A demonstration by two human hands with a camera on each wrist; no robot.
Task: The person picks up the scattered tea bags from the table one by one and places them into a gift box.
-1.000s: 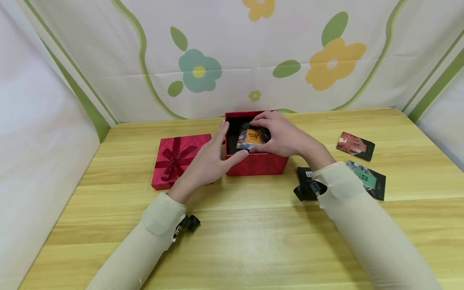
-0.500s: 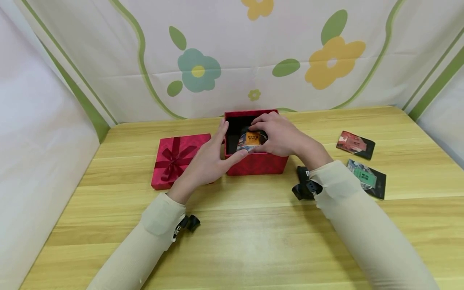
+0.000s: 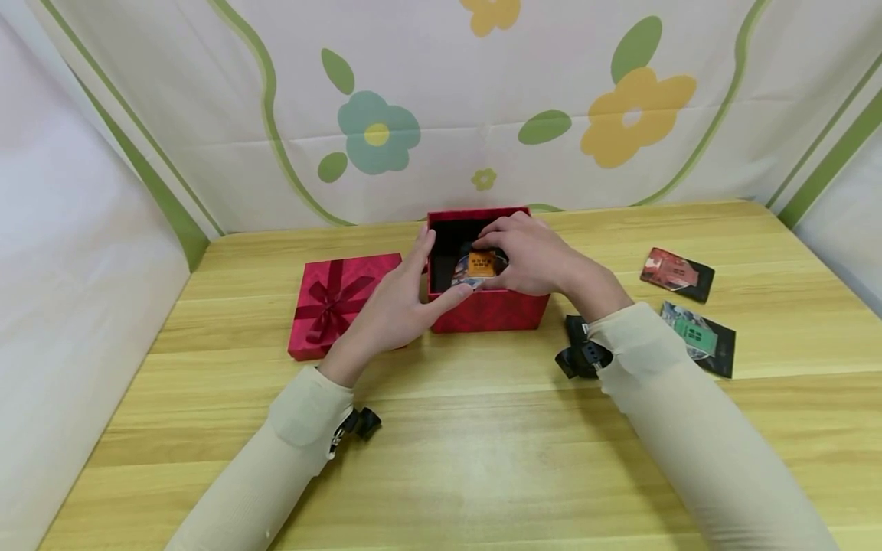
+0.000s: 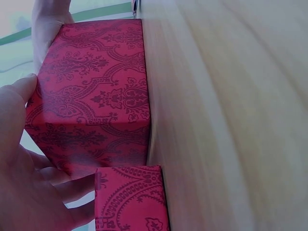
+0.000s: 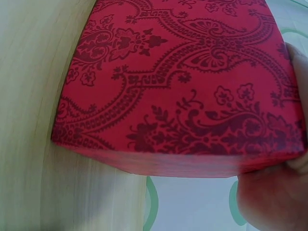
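Observation:
An open red patterned box (image 3: 489,312) stands at the back middle of the wooden table (image 3: 441,459). My left hand (image 3: 403,302) steadies its near-left corner, fingers straight along the left wall and thumb across the front wall. My right hand (image 3: 534,256) reaches in from above and pinches a small packet with an orange label (image 3: 480,265) just inside the black interior. The left wrist view shows the box's wall (image 4: 96,96) by my left palm (image 4: 24,183). The box's wall (image 5: 183,86) fills the right wrist view; the packet is hidden there.
The box's lid with a red bow (image 3: 338,302) lies just left of the box and shows as a lid edge (image 4: 130,202) in the left wrist view. Two dark packets (image 3: 677,275) (image 3: 699,337) lie on the right. A black packet (image 3: 573,330) sits partly under my right wrist. A flowered cloth backs the table.
My right hand has lowered the packet a little deeper into the box. The left hand and the box have stayed put.

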